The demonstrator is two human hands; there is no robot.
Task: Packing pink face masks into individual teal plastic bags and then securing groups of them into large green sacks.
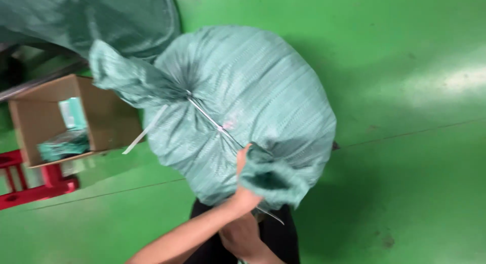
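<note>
Here, the person's left hand [246,185] is closed on a bunched corner of a big green woven sack [243,107], which stands full and round on the green floor [405,142] right in front of the person. A thin white strap [210,119] runs across the top of the sack, from the gathered neck at the upper left down to the gripped corner. The right hand [243,238] is lower, under the left forearm, near the sack's bottom edge; it is blurred, so one cannot tell if it holds something. To the left, an open cardboard box [106,117] sits on a red frame [35,188].
</note>
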